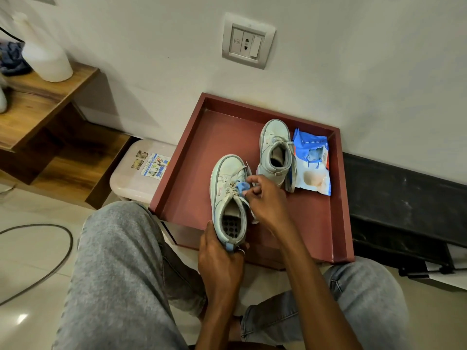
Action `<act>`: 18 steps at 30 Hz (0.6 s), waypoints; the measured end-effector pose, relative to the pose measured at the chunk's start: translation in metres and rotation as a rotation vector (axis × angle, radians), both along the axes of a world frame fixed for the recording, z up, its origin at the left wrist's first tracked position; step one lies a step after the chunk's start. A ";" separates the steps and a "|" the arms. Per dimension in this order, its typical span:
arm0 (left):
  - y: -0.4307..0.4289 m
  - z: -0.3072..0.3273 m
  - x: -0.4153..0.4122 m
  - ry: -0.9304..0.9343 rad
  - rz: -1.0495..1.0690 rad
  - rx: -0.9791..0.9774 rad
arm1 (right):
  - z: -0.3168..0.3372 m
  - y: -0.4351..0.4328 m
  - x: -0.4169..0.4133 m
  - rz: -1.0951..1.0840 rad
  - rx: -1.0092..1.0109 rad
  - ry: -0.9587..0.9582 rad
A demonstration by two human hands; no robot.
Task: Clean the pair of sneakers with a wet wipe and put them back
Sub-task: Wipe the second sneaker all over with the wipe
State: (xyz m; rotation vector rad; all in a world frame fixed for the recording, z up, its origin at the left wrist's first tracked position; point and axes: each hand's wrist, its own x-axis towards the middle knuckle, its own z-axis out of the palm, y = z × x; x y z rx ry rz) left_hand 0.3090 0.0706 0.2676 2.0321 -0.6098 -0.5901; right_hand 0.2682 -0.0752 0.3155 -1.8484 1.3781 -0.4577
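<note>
My left hand (219, 258) grips the heel of a pale white sneaker (227, 178), holding it just above the front of the red-brown tray (192, 152), toe pointing away. My right hand (265, 198) pinches a wet wipe (242, 188) against the sneaker's laces and right side; the wipe's white edge hangs below my fingers. The second sneaker (275, 145) stands upright on the tray farther back, toe toward the wall. A blue and white wet wipe pack (312, 162) lies beside it on the right, its flap torn open.
My knees in grey jeans (118, 269) frame the tray. A white plastic box (136, 170) sits left of the tray. A wooden shelf (38, 97) with a white bottle (45, 54) is at the far left. A cable (50, 251) loops on the floor.
</note>
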 end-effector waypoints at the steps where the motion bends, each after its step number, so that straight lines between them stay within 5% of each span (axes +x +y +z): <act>1: 0.000 0.000 0.000 -0.004 -0.001 0.001 | -0.002 -0.007 0.007 0.011 -0.071 0.016; 8: -0.001 -0.003 0.000 0.006 0.007 0.010 | -0.009 -0.008 0.015 0.080 -0.285 0.110; 12: -0.002 -0.002 -0.001 0.019 0.016 0.007 | 0.014 -0.005 -0.011 0.255 -0.164 0.205; 18: -0.002 -0.003 -0.002 0.036 0.033 -0.013 | 0.077 -0.021 0.022 0.406 -0.311 0.055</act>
